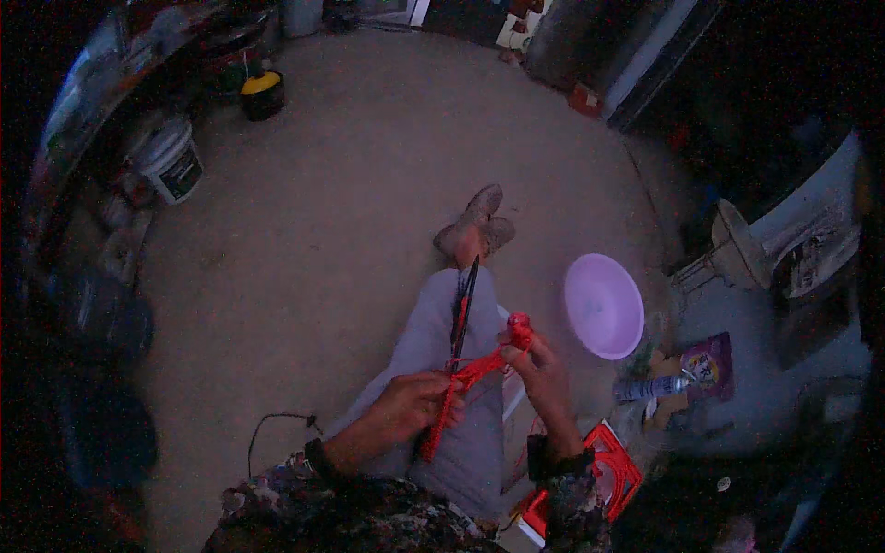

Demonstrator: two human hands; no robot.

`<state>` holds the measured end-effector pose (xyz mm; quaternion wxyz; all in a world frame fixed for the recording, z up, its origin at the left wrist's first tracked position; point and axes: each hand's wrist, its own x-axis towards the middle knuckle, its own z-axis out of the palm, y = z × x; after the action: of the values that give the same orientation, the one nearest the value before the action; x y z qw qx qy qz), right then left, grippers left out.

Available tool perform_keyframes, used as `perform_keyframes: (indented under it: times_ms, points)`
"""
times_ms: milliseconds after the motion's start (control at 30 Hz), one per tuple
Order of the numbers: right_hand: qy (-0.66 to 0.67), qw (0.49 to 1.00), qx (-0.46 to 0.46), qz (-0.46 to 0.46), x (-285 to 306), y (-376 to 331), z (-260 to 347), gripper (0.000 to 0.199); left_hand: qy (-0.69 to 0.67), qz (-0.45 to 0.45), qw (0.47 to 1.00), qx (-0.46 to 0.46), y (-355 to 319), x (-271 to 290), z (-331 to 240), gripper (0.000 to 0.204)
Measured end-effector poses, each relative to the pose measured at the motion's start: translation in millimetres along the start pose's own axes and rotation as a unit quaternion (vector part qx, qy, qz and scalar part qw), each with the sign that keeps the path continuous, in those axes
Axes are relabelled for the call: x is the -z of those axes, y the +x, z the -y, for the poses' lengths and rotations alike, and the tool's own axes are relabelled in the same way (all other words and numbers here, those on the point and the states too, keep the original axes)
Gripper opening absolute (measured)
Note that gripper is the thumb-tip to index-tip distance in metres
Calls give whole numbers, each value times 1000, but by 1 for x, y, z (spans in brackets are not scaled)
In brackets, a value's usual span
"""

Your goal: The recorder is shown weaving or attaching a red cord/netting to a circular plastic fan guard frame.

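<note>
Above my lap, my left hand (417,405) pinches the near part of a red strip (477,370) that looks woven or knotted. One end hangs below those fingers over my thigh. My right hand (539,370) closes on the far part of the same strip, where a bunched red lump (519,328) stands up at the fingertips. Between the hands the strip runs slanted, with thin red strands loose beside it. A long, dark, pointed object (466,309) with red along it lies lengthwise over my grey trousers; its kind is too dim to tell.
A light purple basin (604,307) stands on the floor to the right. Nearer are a spray can (653,388), a purple packet (708,366) and red pieces (619,475) by my right forearm. At left stand a white bucket (172,166) and a black pot with yellow top (263,95).
</note>
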<state>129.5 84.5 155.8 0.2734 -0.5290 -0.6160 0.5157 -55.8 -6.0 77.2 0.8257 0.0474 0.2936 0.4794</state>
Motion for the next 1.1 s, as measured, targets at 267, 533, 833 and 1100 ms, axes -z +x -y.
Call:
perform_keyframes:
  times_ms: [267,533,833,1100]
  points:
    - [-359,859,355,88,14,-7,-12,20,34,-83,996,29,-5,-13,-5,32]
    - [-334,892,292,-86,5,9,-6,27,55,-78,995,35,-8,-8,-12,28]
    - [-536,746,393,41,28,21,-13,31,-31,-25,996,76,3,5,-6,24]
    - [-506,713,473,106,3,-4,28,26,-131,-28,989,56,-7,16,2,22]
